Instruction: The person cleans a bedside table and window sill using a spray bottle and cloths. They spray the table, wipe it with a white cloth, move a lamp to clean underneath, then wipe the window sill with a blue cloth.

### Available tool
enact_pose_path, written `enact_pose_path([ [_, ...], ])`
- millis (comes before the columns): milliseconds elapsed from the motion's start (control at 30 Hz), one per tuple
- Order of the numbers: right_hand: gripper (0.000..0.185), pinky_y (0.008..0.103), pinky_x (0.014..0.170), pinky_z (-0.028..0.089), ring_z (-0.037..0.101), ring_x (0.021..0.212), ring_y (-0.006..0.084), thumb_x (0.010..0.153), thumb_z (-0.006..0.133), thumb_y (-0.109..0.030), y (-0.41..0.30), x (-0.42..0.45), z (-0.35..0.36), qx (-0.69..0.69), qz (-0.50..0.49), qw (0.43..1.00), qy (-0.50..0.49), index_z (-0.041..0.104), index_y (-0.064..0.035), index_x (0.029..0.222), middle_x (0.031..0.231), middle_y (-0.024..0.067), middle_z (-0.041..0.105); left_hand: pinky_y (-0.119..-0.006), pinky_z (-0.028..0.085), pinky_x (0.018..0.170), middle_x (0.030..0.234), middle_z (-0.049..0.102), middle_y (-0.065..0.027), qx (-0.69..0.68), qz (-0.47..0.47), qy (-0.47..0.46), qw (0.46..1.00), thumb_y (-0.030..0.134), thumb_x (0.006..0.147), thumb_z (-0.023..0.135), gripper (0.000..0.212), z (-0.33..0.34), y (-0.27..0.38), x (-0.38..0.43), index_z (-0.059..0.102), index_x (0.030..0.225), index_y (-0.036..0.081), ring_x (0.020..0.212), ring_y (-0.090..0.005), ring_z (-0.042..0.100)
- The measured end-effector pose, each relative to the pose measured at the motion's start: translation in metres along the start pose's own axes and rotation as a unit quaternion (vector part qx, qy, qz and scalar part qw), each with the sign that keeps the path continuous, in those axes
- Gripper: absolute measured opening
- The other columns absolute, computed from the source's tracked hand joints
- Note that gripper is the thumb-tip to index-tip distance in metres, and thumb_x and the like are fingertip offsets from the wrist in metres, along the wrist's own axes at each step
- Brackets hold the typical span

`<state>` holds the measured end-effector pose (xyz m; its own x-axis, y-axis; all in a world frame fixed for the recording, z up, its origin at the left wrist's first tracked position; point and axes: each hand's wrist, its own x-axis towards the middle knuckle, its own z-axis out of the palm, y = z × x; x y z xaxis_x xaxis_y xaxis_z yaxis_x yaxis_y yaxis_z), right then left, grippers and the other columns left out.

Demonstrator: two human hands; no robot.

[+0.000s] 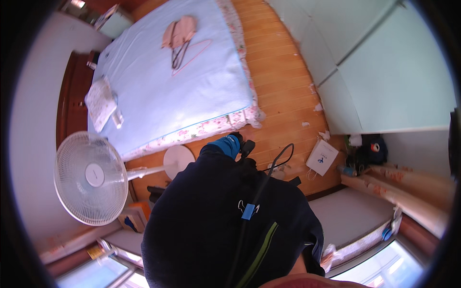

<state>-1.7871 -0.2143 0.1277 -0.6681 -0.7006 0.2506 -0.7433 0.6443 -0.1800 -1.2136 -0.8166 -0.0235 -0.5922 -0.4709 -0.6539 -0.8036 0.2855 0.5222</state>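
Observation:
My left hand (247,134) is a small blurred patch beyond a blue wrist band (227,144) and a black device, just off the near corner of the bed. Its fingers and anything in them cannot be made out. My right hand is out of view; part of the right arm shows low in the picture. Before me lies a bed with a light blue sheet (162,104) over a floral cover. A pink garment (180,31) with dark straps and a thin pink loop (196,54) lie on it. A patterned pillow (101,102) lies at its left side, beside a white roll-like item (117,119).
A white standing fan (94,175) leans into view at left, its round base (178,162) by the bed. A white paper bag (321,157) and paper scraps lie on the wooden floor. Pale green cabinets (399,75) stand at right. A black cable (284,153) loops near my body.

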Motion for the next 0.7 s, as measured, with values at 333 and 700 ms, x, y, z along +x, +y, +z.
enact_pose_path([
  [333, 0.035, 0.0364, 0.085, 0.054, 0.066, 0.092, 0.0227, 0.093, 0.069, -0.023, -0.253, 0.217, 0.057, 0.175, 0.1, 0.975, -0.095, 0.07, 0.0051, 0.114, 0.104, 0.0162, 0.073, -0.046, 0.052, 0.078, 0.091, 0.07, -0.0177, -0.038, -0.076, 0.241, 0.967, 0.026, 0.082, 0.063, 0.027, -0.012, -0.105, -0.109, 0.069, 0.093, 0.003, 0.087, -0.04, 0.066],
  [700, 0.042, 0.0414, 0.105, 0.047, 0.059, 0.12, 0.0264, 0.102, 0.055, -0.013, -0.811, 0.221, 0.103, 0.555, -0.148, 0.428, -0.698, 0.047, 0.0027, 0.14, 0.136, 0.0149, 0.058, -0.044, 0.055, 0.087, 0.134, 0.056, -0.0158, -0.644, 0.032, 0.428, 0.633, 0.062, 0.085, 0.069, 0.089, -0.094, 0.043, -0.264, 0.036, 0.15, 0.01, 0.111, -0.0304, 0.061],
])
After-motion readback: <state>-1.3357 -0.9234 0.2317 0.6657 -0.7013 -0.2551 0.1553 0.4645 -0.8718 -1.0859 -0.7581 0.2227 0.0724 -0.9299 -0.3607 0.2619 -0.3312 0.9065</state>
